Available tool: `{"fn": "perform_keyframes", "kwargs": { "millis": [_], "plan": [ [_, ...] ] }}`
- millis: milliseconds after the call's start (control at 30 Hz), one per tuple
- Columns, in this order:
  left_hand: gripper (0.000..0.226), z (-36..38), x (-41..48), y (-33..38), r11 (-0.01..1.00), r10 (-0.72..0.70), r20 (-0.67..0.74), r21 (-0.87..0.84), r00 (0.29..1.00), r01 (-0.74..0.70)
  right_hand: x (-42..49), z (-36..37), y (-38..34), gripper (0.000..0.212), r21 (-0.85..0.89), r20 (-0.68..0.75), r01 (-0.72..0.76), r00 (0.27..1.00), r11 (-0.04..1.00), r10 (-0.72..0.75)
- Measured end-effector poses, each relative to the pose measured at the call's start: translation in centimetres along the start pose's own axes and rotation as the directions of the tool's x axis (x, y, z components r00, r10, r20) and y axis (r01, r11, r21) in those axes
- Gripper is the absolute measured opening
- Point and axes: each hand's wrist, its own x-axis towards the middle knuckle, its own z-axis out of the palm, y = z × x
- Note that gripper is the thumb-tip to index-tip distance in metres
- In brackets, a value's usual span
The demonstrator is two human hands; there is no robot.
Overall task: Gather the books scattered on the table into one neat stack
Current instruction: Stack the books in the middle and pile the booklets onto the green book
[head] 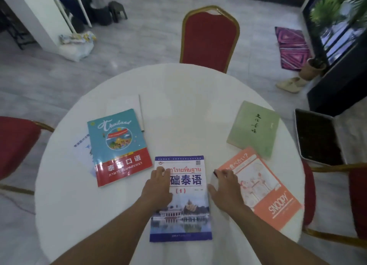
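Observation:
Several books lie flat and apart on a round white table [178, 97]. A blue-and-white Thai textbook [184, 211] lies at the front centre. My left hand [158, 187] rests flat on its left half, fingers spread. My right hand [226, 189] lies on the table at its right edge, over the left edge of an orange Snoopy book [266, 189]. A teal-and-red Thailand book [117, 145] sits to the left, on top of a white booklet [83, 151]. A pale green book [254, 127] lies at the right rear.
A white pen [141, 113] lies behind the Thailand book. Red chairs stand at the far side [210, 34], the left [15, 145] and the right [355, 201]. An open laptop [317, 137] sits beyond the table's right edge.

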Motion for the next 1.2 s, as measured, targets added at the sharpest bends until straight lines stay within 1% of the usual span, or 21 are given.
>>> {"fn": "perform_keyframes", "kwargs": {
  "millis": [67, 167, 300, 433, 567, 600, 667, 733, 767, 800, 867, 933, 1000, 1033, 1067, 1100, 1200],
  "plan": [
    [0.077, -1.2, -0.3, -2.3, 0.999, -0.052, -0.033, -0.018, 0.998, 0.052, 0.7, 0.8, -2.7, 0.058, 0.016, 0.017, 0.055, 0.998, 0.998, -0.055],
    [0.070, -3.1, -0.6, -6.1, 0.991, -0.122, -0.126, -0.064, 0.984, 0.115, 1.8, 2.0, -7.1, 0.058, 0.048, 0.046, 0.130, 0.990, 0.990, -0.132],
    [0.059, -5.1, -0.5, -12.0, 0.960, -0.259, -0.233, -0.173, 0.937, 0.222, 3.8, 3.5, -12.8, 0.062, 0.124, 0.098, 0.193, 0.974, 0.973, -0.206],
    [0.064, -6.7, 0.7, -16.2, 0.864, -0.456, -0.200, -0.332, 0.867, 0.377, 6.2, 5.0, -18.0, 0.068, 0.195, 0.145, 0.203, 0.962, 0.960, -0.232],
    [0.072, -7.2, 2.5, -18.6, 0.761, -0.553, -0.147, -0.491, 0.820, 0.425, 8.4, 6.1, -22.2, 0.074, 0.197, 0.192, 0.150, 0.963, 0.969, -0.188],
    [0.074, -7.1, 3.0, -19.0, 0.737, -0.565, -0.128, -0.522, 0.815, 0.429, 8.9, 6.4, -23.0, 0.072, 0.203, 0.201, 0.130, 0.964, 0.971, -0.171],
    [0.074, -7.1, 3.9, -19.6, 0.690, -0.589, -0.095, -0.575, 0.803, 0.439, 10.0, 7.0, -24.3, 0.059, 0.253, 0.229, 0.070, 0.965, 0.965, -0.130],
    [0.067, -7.1, 4.5, -20.1, 0.634, -0.630, -0.071, -0.623, 0.773, 0.459, 10.8, 7.7, -25.3, 0.048, 0.319, 0.238, 0.014, 0.967, 0.948, -0.095],
    [0.063, -7.2, 4.7, -20.2, 0.587, -0.652, -0.045, -0.662, 0.757, 0.466, 11.1, 8.0, -25.5, 0.045, 0.330, 0.238, -0.004, 0.968, 0.944, -0.079],
    [0.057, -7.3, 4.8, -20.3, 0.525, -0.667, -0.010, -0.715, 0.745, 0.461, 11.7, 8.7, -25.3, 0.044, 0.342, 0.243, -0.018, 0.968, 0.940, -0.070],
    [0.045, -7.5, 5.0, -20.3, 0.410, -0.666, 0.037, -0.816, 0.745, 0.408, 12.4, 9.5, -25.4, 0.044, 0.390, 0.262, -0.049, 0.963, 0.919, -0.059],
    [0.035, -8.0, 4.9, -20.2, 0.351, -0.650, 0.040, -0.870, 0.759, 0.346, 11.9, 8.9, -26.4, 0.038, 0.459, 0.263, -0.072, 0.963, 0.886, -0.057],
    [0.028, -8.7, 4.7, -20.1, 0.289, -0.634, 0.045, -0.912, 0.772, 0.290, 11.4, 7.8, -27.1, 0.023, 0.520, 0.262, -0.096, 0.964, 0.849, -0.051],
    [0.026, -9.2, 4.4, -19.9, 0.263, -0.626, 0.048, -0.926, 0.778, 0.269, 11.3, 7.3, -27.1, 0.019, 0.543, 0.259, -0.103, 0.965, 0.833, -0.049],
    [0.024, -9.6, 4.1, -19.6, 0.251, -0.616, 0.045, -0.935, 0.786, 0.250, 11.2, 6.8, -27.0, 0.018, 0.565, 0.249, -0.107, 0.968, 0.818, -0.045],
    [0.023, -10.1, 3.8, -19.3, 0.260, -0.602, 0.034, -0.936, 0.798, 0.236, 10.8, 6.1, -26.9, 0.020, 0.586, 0.240, -0.118, 0.970, 0.802, -0.033],
    [0.027, -11.2, 2.6, -17.0, 0.360, -0.544, -0.063, -0.918, 0.836, 0.166, 9.6, 4.2, -25.7, 0.025, 0.663, 0.222, -0.160, 0.975, 0.731, 0.012]
  ]
}}
